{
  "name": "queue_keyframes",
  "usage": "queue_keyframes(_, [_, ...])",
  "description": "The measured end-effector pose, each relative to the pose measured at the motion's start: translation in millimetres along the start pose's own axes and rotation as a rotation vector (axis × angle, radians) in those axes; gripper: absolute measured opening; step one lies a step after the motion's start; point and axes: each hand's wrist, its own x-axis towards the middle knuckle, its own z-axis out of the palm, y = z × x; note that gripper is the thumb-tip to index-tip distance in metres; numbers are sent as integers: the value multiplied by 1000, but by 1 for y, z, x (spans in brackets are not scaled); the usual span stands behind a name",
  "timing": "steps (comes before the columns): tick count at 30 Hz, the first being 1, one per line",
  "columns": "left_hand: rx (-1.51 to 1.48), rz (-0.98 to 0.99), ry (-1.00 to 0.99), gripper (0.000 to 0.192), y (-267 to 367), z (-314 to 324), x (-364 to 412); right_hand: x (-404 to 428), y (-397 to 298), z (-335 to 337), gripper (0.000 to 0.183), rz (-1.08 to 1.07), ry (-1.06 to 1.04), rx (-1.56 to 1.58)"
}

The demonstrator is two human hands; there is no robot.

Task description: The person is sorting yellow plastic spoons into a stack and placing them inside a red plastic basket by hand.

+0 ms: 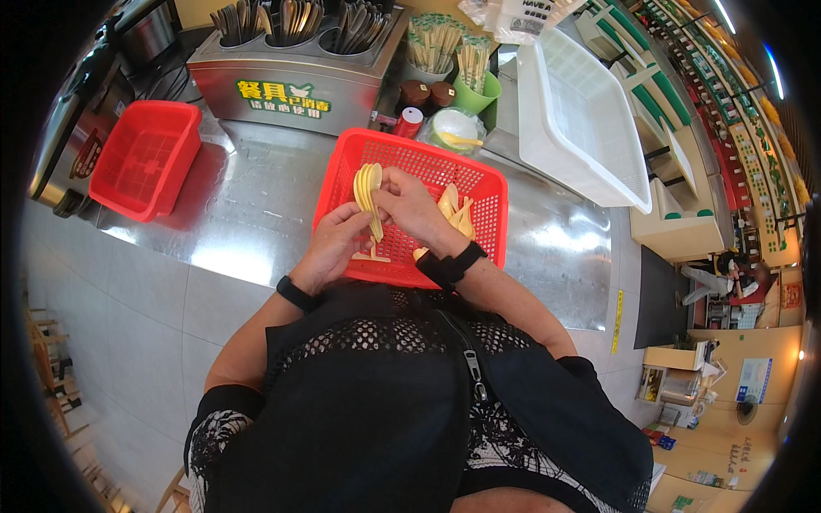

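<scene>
A stack of several pale yellow spoons (367,186) is held up over a red plastic basket (410,144). My left hand (337,240) grips the handles from below. My right hand (410,205) pinches the stack near the bowls, its fingers on the right side. Inside the basket, more yellow spoons (458,215) lie loose in a heap at the right. Other handles rest at the bottom left of the basket, partly covered by my left hand. My right wrist hides part of the basket floor.
A second red basket (147,160) stands left on the steel counter (256,186). Behind are a metal cutlery holder (288,83), wrapped chopsticks in a green cup (478,90), a bowl with a spoon (455,128) and a white crate (584,115). A person (725,276) is far off at right.
</scene>
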Motion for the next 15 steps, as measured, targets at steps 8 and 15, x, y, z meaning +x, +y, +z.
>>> queue_keyframes(8, [15, -13, 6, 17, -2, -3, 2, 0, 5, 1, 15, -35, -18, 15])
queue_keyframes(15, [15, -3, 21, 16, -1, -1, 1, -1, 2, 1, 14, -28, -2, 4])
